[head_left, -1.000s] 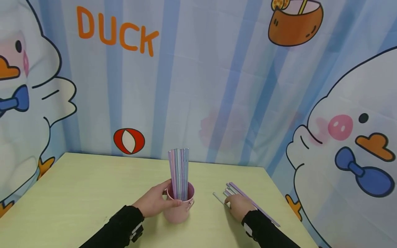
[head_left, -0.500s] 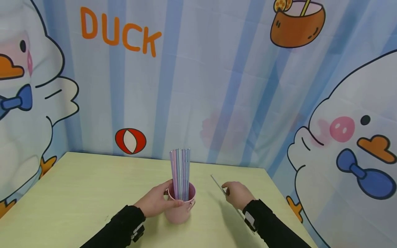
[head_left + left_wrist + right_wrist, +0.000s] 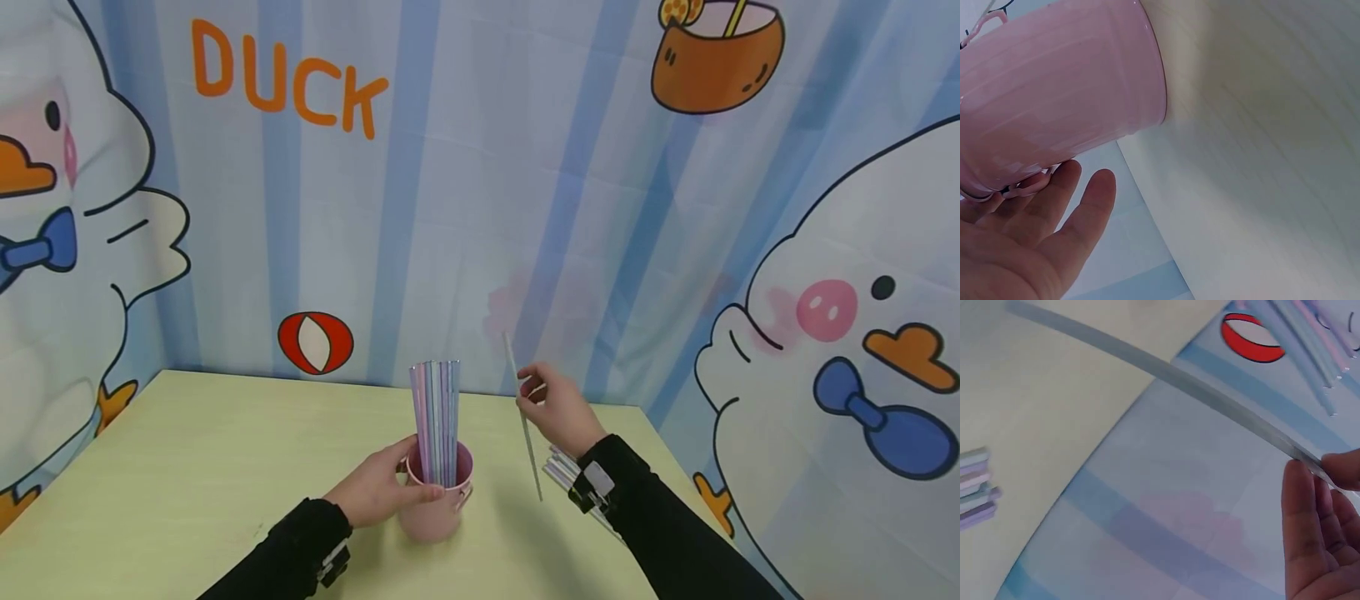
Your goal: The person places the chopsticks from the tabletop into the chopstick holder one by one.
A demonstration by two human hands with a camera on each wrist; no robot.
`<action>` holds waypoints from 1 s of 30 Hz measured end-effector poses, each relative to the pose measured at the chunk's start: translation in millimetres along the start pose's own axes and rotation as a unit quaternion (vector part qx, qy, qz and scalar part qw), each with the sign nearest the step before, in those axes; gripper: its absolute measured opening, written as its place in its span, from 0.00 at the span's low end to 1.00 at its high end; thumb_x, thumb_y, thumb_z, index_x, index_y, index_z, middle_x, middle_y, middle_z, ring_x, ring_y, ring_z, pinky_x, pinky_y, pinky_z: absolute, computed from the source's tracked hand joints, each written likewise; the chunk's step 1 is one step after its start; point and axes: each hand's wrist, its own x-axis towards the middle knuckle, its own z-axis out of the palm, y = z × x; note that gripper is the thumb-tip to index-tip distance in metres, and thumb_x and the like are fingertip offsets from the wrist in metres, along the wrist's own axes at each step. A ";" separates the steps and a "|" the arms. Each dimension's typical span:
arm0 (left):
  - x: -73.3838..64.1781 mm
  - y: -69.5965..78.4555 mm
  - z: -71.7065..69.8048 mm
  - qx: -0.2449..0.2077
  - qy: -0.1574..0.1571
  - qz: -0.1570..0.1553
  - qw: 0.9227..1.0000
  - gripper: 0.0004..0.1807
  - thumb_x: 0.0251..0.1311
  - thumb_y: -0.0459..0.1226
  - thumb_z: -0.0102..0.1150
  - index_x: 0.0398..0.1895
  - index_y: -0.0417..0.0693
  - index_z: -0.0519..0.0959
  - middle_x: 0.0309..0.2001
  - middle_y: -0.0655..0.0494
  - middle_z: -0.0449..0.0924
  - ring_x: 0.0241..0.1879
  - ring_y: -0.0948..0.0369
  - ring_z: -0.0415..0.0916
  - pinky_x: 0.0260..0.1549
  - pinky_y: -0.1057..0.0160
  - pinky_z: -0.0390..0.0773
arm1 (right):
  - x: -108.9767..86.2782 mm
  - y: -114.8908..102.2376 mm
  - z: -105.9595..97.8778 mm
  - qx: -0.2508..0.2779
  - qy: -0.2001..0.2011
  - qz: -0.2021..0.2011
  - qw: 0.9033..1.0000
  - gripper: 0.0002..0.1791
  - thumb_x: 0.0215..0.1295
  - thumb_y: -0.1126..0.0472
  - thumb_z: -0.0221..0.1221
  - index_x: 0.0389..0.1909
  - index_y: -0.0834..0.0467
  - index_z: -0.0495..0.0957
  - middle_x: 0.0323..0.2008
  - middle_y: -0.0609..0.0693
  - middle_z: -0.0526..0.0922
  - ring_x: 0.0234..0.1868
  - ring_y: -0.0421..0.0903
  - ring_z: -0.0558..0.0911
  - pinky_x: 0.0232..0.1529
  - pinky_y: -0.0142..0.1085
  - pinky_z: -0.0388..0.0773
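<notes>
A pink metal bucket (image 3: pixel 429 515) with small side handles stands on the table, a bundle of pastel straws (image 3: pixel 435 421) upright inside it. My left hand (image 3: pixel 382 485) grips the bucket at its rim, thumb across the near side. In the left wrist view its fingers (image 3: pixel 1088 206) reach to the bucket's side handle. Between thumb and fingertips, my right hand (image 3: pixel 558 408) pinches one pale grey straw (image 3: pixel 528 437), held nearly upright above the table to the right of the bucket. The right wrist view shows this straw (image 3: pixel 1210 397) running out from the fingertips.
More straws (image 3: pixel 562 468) lie on the pale yellow table (image 3: pixel 262 467) under my right forearm, partly hidden by the sleeve. A blue striped curtain (image 3: pixel 480 208) with cartoon ducks hangs right behind the table's back edge.
My right hand has picked a straw from the loose pile, raised it and tilted it from slanted to nearly upright. My left hand and the bucket have stayed in place.
</notes>
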 end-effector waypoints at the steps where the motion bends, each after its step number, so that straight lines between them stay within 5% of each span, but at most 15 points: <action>1: -0.1 -0.2 0.1 0.000 0.000 -0.001 1.000 0.51 0.48 0.58 0.69 0.74 0.51 0.61 0.66 0.47 0.70 0.61 0.43 0.68 0.57 0.37 0.71 | 1.8 -3.9 -0.6 0.010 0.008 -0.005 1.000 0.17 0.68 0.65 0.58 0.56 0.58 0.73 0.40 0.51 0.78 0.41 0.47 0.80 0.41 0.43 0.81; 18: 0.6 1.0 0.1 -0.010 0.000 -0.011 1.000 0.49 0.50 0.55 0.69 0.74 0.51 0.60 0.66 0.47 0.70 0.61 0.43 0.68 0.56 0.37 0.71 | 23.4 -45.8 3.1 0.096 0.125 -0.084 0.984 0.20 0.66 0.65 0.59 0.57 0.64 0.70 0.42 0.55 0.79 0.42 0.48 0.81 0.47 0.47 0.82; 30: 0.8 0.3 0.5 -0.012 0.000 -0.009 1.000 0.48 0.51 0.54 0.69 0.75 0.51 0.60 0.66 0.46 0.70 0.62 0.41 0.66 0.56 0.36 0.71 | 22.2 -35.5 38.5 0.102 0.079 -0.065 0.989 0.19 0.65 0.68 0.61 0.55 0.65 0.70 0.38 0.55 0.79 0.40 0.49 0.82 0.43 0.46 0.84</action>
